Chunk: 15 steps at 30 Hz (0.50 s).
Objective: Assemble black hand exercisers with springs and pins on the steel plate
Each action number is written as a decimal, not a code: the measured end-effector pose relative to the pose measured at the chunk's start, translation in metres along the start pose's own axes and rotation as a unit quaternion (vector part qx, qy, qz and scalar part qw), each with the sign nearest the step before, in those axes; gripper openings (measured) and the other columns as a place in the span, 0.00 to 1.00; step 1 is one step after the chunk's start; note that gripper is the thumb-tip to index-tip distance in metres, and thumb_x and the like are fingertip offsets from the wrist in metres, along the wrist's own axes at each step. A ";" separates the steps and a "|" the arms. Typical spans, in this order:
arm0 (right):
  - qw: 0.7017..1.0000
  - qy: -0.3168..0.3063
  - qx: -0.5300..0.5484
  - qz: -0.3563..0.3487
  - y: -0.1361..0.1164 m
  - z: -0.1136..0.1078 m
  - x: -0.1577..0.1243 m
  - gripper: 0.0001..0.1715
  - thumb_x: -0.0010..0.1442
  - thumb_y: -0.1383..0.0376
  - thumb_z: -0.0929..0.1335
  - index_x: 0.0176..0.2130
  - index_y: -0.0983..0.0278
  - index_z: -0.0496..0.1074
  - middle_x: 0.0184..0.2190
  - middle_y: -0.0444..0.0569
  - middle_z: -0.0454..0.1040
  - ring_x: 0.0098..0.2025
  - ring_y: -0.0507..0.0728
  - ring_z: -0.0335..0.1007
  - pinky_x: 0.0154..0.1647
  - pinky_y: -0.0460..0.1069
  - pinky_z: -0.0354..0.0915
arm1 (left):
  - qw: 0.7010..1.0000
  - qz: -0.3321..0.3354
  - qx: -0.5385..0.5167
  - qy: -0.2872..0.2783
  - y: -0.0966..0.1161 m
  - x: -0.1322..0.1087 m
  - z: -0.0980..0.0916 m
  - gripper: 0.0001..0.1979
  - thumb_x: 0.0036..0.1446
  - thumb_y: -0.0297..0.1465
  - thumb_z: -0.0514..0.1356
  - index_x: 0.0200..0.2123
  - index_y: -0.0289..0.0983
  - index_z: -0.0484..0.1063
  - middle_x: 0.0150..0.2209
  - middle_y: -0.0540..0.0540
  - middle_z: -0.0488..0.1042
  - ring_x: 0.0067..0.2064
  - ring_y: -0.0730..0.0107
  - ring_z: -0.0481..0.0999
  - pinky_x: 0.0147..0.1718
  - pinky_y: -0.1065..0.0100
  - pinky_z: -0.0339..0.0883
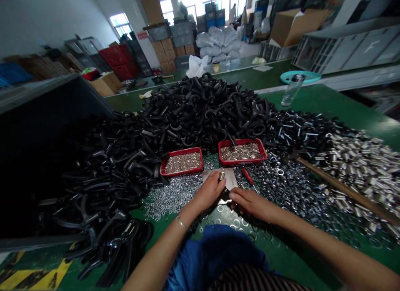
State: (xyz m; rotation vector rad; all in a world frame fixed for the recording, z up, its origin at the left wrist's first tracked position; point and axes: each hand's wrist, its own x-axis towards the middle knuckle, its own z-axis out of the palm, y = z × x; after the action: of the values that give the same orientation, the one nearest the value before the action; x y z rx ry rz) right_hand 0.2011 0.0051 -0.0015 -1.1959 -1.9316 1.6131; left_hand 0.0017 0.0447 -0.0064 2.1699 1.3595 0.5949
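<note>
My left hand [211, 190] is closed around a black part [224, 194] with a silver ribbed metal cylinder [221, 175] sticking up from its top. My right hand [251, 202] has its fingers curled in at the part's other side, gripping it; its fingertips are partly hidden. Both hands are above a metal plate [231, 179] on the green table. A red-handled screwdriver [248, 176] lies just right of the plate. Beyond it stand two red trays, one with tiny metal pieces [183, 163], the other with small pins [240, 152].
A large heap of black curved handles [200, 111] rises behind the trays and spreads left. Loose rings [287, 186] cover the right side, with silver cylinders [368, 166] and a wooden-handled hammer [340, 184] farther right. A glass bottle [292, 91] stands at the back.
</note>
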 end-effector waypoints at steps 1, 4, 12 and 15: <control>0.997 0.039 -0.068 -0.016 0.001 -0.007 -0.002 0.28 0.67 0.45 0.60 0.48 0.63 0.72 0.43 0.54 0.78 0.37 0.57 0.75 0.42 0.53 0.71 | 0.998 0.009 0.045 -0.032 -0.005 0.011 -0.001 0.09 0.67 0.34 0.49 0.39 0.37 0.66 0.40 0.43 0.71 0.42 0.63 0.71 0.45 0.63 0.65; 0.982 0.082 -0.167 -0.032 0.013 -0.035 -0.018 0.24 0.68 0.49 0.61 0.51 0.61 0.73 0.51 0.54 0.76 0.52 0.62 0.72 0.57 0.57 0.64 | 0.975 0.047 0.162 -0.143 -0.013 0.040 0.000 0.09 0.65 0.33 0.52 0.39 0.36 0.69 0.41 0.42 0.73 0.44 0.60 0.73 0.47 0.61 0.65; 0.900 0.268 -0.330 0.098 0.098 -0.157 -0.121 0.24 0.67 0.51 0.60 0.50 0.63 0.73 0.47 0.57 0.77 0.44 0.62 0.74 0.46 0.55 0.68 | 0.962 0.087 0.243 -0.089 0.011 0.092 -0.016 0.11 0.66 0.36 0.53 0.43 0.36 0.71 0.43 0.42 0.76 0.46 0.59 0.73 0.50 0.59 0.61; 0.828 0.312 -0.456 0.093 0.123 -0.189 -0.135 0.23 0.66 0.53 0.60 0.46 0.66 0.75 0.39 0.59 0.76 0.37 0.63 0.71 0.40 0.56 0.65 | 0.950 0.083 0.290 -0.080 0.018 0.132 -0.009 0.11 0.64 0.26 0.52 0.41 0.34 0.74 0.44 0.38 0.77 0.48 0.59 0.73 0.52 0.58 0.59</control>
State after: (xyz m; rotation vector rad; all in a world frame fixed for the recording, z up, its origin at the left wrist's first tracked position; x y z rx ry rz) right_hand 0.4627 0.0179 -0.0288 -1.9707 -2.1417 0.1342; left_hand 0.0613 0.1596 0.0246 2.7465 1.3926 0.0611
